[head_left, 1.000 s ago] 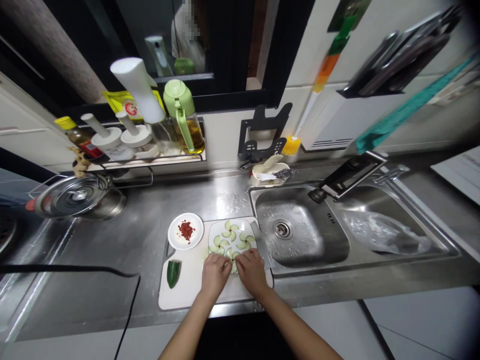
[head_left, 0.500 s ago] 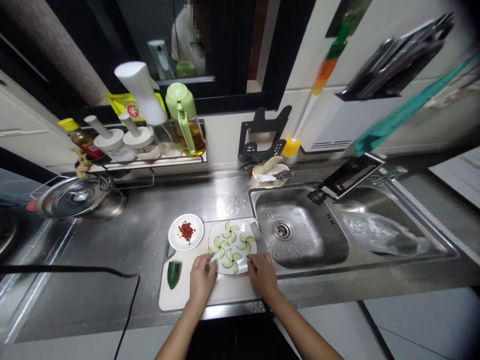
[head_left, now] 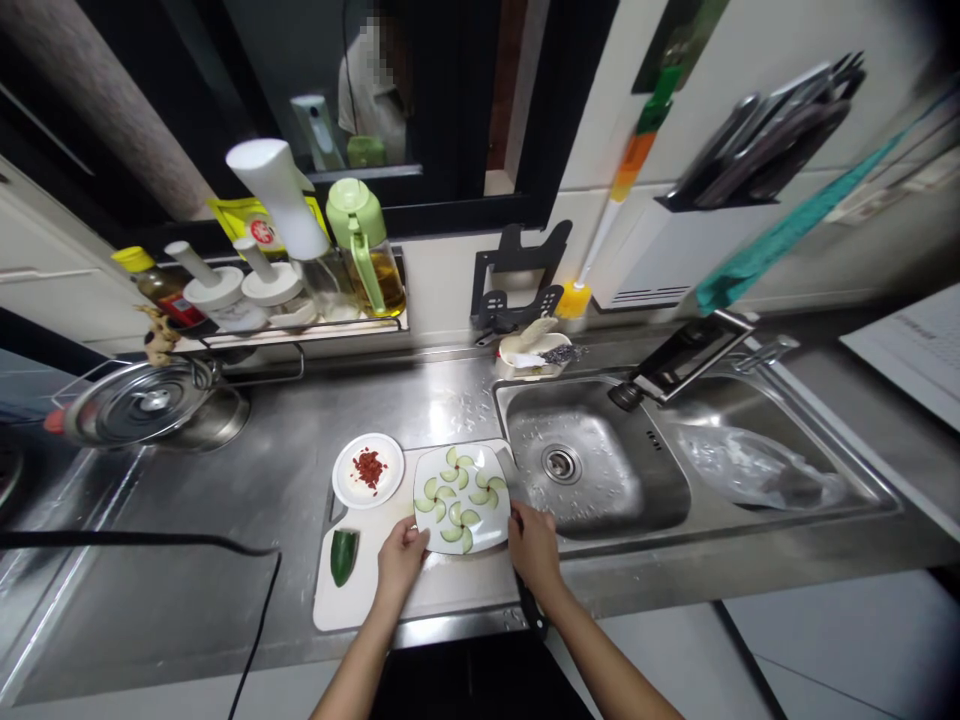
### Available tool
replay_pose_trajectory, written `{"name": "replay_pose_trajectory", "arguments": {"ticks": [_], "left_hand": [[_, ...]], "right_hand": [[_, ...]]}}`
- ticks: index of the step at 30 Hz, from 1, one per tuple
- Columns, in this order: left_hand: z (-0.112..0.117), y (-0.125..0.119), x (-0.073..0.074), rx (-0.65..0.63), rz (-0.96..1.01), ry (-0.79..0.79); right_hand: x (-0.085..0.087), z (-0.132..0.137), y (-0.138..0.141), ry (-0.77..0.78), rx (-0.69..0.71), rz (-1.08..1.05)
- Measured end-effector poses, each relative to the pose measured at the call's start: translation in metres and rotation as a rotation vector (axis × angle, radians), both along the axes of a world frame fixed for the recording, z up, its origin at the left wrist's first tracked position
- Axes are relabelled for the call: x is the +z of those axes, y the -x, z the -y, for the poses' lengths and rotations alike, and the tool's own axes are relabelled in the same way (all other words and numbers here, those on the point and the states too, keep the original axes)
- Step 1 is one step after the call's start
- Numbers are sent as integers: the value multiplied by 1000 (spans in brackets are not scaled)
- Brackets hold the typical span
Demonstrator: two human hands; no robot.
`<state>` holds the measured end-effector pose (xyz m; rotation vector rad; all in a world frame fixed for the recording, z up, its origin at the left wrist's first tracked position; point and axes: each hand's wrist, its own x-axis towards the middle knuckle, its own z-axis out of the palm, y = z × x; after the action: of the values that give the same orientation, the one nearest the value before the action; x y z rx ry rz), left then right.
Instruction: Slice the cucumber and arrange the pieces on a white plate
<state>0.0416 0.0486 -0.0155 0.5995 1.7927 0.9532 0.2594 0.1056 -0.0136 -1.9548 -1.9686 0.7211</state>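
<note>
Between my hands is a white square plate (head_left: 484, 522) bearing pale green cucumber slices (head_left: 461, 525) in several pinwheel shapes, each with a red centre. My left hand (head_left: 401, 562) pinches its lower left edge, thumb on the rim. At the right edge, my right hand (head_left: 535, 548) is closed on the rim, its fingers partly hidden. Under the plate lies a white cutting board (head_left: 457, 595). A dark-handled knife (head_left: 531, 608) lies below my right hand, partly covered. On the board's left is a cut cucumber piece (head_left: 344, 557), with a small round plate (head_left: 339, 480) of red bits (head_left: 369, 469) behind it.
A steel sink (head_left: 592, 485) lies right of the board, with a faucet (head_left: 667, 365) over it and a plastic bag (head_left: 750, 465) in the right basin. Bottles and jars (head_left: 217, 295) stand on a rack behind. A lidded pot (head_left: 150, 405) is at left; a black cable (head_left: 150, 538) crosses the counter.
My hands have closed on the plate's two edges, where they were beside it with fingers loosely bent. The knife handle now shows below my right hand. The view has shifted slightly.
</note>
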Motion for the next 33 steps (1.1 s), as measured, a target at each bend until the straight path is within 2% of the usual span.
{"name": "replay_pose_trajectory", "arguments": {"ticks": [7, 19, 22, 27, 33], "left_hand": [[-4, -5, -5, 73, 213, -31], [2, -8, -11, 112, 288, -75], [1, -5, -3, 116, 297, -87], [0, 5, 17, 115, 267, -105], [4, 18, 41, 92, 301, -116]], "right_hand": [[2, -7, 2, 43, -24, -87], [6, -13, 3, 94, -83, -226], [7, -14, 3, 91, -95, -262], [13, -17, 6, 118, -128, -424], [42, -16, 15, 197, -177, -664]]}}
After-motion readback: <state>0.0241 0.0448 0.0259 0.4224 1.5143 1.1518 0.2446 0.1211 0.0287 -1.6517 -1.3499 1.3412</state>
